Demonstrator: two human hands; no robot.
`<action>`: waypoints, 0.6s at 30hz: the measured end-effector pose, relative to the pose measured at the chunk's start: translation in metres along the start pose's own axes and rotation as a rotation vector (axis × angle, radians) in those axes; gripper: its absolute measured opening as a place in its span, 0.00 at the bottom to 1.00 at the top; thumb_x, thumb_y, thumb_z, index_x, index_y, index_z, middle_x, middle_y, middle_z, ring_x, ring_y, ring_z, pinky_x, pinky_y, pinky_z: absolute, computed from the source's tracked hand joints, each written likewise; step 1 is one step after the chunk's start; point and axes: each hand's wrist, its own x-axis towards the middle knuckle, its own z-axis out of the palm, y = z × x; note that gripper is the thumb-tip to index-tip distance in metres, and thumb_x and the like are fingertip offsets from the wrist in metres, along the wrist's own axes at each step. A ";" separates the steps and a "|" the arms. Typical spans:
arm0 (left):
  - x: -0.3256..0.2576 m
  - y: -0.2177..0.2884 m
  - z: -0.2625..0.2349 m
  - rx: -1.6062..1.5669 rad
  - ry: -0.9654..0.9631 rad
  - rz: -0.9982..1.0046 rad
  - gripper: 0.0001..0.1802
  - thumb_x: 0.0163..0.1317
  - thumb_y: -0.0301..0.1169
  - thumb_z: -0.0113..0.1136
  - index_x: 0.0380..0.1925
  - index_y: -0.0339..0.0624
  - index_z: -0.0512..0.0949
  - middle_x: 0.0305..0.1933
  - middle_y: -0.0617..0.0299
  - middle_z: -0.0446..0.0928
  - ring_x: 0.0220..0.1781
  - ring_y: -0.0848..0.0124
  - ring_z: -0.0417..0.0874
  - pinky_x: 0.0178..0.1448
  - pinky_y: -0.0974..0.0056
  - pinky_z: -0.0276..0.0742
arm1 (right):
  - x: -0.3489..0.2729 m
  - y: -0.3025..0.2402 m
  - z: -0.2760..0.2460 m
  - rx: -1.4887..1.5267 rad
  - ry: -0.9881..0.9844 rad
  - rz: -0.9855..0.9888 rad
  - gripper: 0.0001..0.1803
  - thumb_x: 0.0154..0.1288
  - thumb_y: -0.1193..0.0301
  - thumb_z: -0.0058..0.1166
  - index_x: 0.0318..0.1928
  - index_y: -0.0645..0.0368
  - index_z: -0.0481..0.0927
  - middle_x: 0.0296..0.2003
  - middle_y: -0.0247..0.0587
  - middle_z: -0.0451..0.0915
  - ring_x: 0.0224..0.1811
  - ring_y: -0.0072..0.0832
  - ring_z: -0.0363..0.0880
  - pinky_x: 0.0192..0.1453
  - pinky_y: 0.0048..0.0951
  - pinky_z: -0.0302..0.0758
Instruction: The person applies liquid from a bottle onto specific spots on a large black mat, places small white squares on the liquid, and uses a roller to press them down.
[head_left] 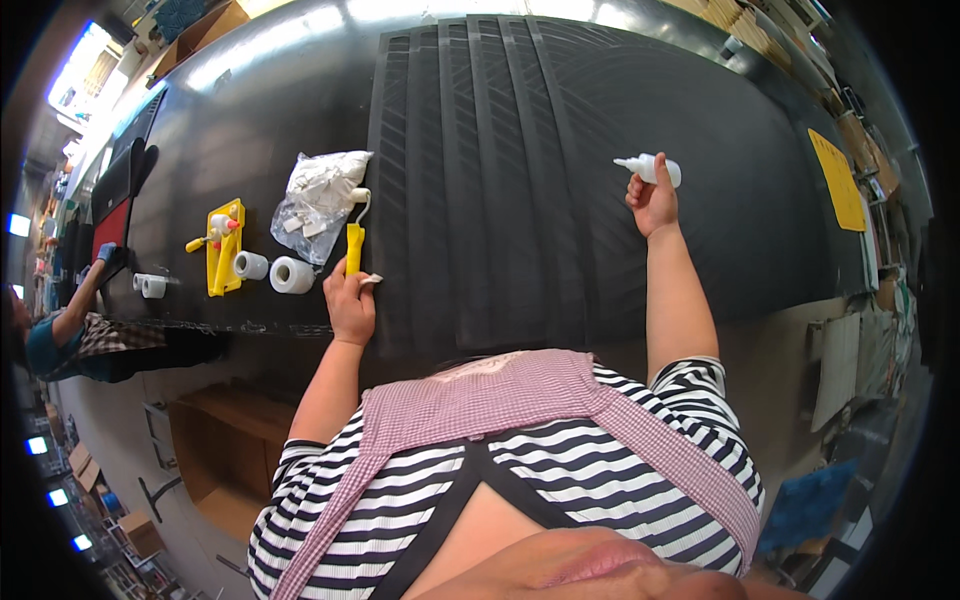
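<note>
Black ribbed mat [520, 170], right hand [655, 205] gripping white squeeze bottle [652, 168], left hand [350, 300] clutching small white patch [371, 280] beside yellow-handled roller [354, 240].

Bare ribbed mat [500, 180] between hands

One view only, worn on the head, looking steeply down the person's own chest and out over a big black tyre [520, 170] that fills the upper middle. It's a wide fisheye, so straight edges bow toward a dark round rim. Both forearms rise from the lower edge; the left hand [350, 300] and right hand [655, 205] sit close, mid-frame. A co-worker's arm [75, 310] shows small at far left.
</note>
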 end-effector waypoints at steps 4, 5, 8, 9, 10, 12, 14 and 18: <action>-0.002 0.000 0.008 0.023 0.028 -0.022 0.05 0.59 0.26 0.65 0.36 0.42 0.82 0.64 0.48 0.74 0.58 0.47 0.74 0.64 0.50 0.69 | 0.014 -0.023 -0.010 -0.097 -0.022 -0.042 0.31 0.68 0.37 0.56 0.44 0.56 0.79 0.27 0.31 0.76 0.23 0.17 0.70 0.25 0.22 0.61; -0.002 -0.007 0.009 0.047 0.029 -0.017 0.05 0.59 0.26 0.65 0.36 0.43 0.82 0.65 0.47 0.74 0.59 0.48 0.74 0.65 0.50 0.69 | 0.023 -0.030 -0.008 -0.103 -0.043 -0.046 0.30 0.69 0.38 0.56 0.44 0.55 0.79 0.26 0.31 0.76 0.22 0.17 0.69 0.24 0.21 0.61; 0.001 0.003 0.010 0.136 -0.086 -0.207 0.06 0.62 0.30 0.63 0.38 0.43 0.82 0.68 0.53 0.73 0.62 0.48 0.74 0.67 0.50 0.68 | 0.049 -0.037 -0.002 -0.192 -0.019 -0.044 0.27 0.70 0.41 0.55 0.39 0.54 0.78 0.22 0.30 0.71 0.20 0.16 0.66 0.23 0.22 0.60; 0.007 0.005 0.016 0.147 -0.059 -0.283 0.07 0.63 0.31 0.63 0.39 0.43 0.82 0.69 0.55 0.72 0.63 0.49 0.73 0.68 0.50 0.67 | 0.068 -0.042 -0.004 -0.215 -0.074 -0.046 0.25 0.70 0.42 0.57 0.37 0.53 0.78 0.21 0.29 0.71 0.19 0.16 0.66 0.22 0.22 0.60; 0.003 0.007 0.020 0.164 -0.050 -0.364 0.07 0.64 0.32 0.62 0.40 0.43 0.82 0.70 0.57 0.72 0.64 0.49 0.73 0.69 0.50 0.67 | 0.077 -0.036 -0.006 -0.235 -0.119 -0.029 0.24 0.69 0.44 0.58 0.36 0.53 0.78 0.20 0.28 0.71 0.18 0.15 0.65 0.22 0.21 0.59; 0.002 0.024 0.035 0.248 0.090 -0.405 0.08 0.65 0.33 0.62 0.40 0.44 0.81 0.71 0.57 0.71 0.65 0.50 0.73 0.69 0.50 0.66 | 0.095 -0.027 0.003 -0.310 -0.095 -0.045 0.23 0.69 0.45 0.59 0.35 0.52 0.79 0.20 0.27 0.70 0.18 0.15 0.64 0.21 0.21 0.60; 0.004 0.033 0.042 0.290 0.158 -0.417 0.08 0.65 0.34 0.62 0.40 0.44 0.81 0.71 0.57 0.71 0.65 0.50 0.73 0.70 0.50 0.66 | 0.108 -0.012 0.014 -0.306 -0.090 -0.151 0.22 0.68 0.46 0.62 0.35 0.52 0.79 0.20 0.26 0.70 0.18 0.13 0.64 0.21 0.21 0.60; 0.001 0.039 0.042 0.315 0.148 -0.413 0.07 0.65 0.33 0.61 0.40 0.44 0.80 0.71 0.57 0.72 0.64 0.50 0.74 0.69 0.50 0.67 | 0.137 0.006 0.010 -0.441 -0.108 -0.165 0.20 0.65 0.51 0.67 0.40 0.57 0.84 0.29 0.31 0.80 0.29 0.22 0.77 0.34 0.26 0.71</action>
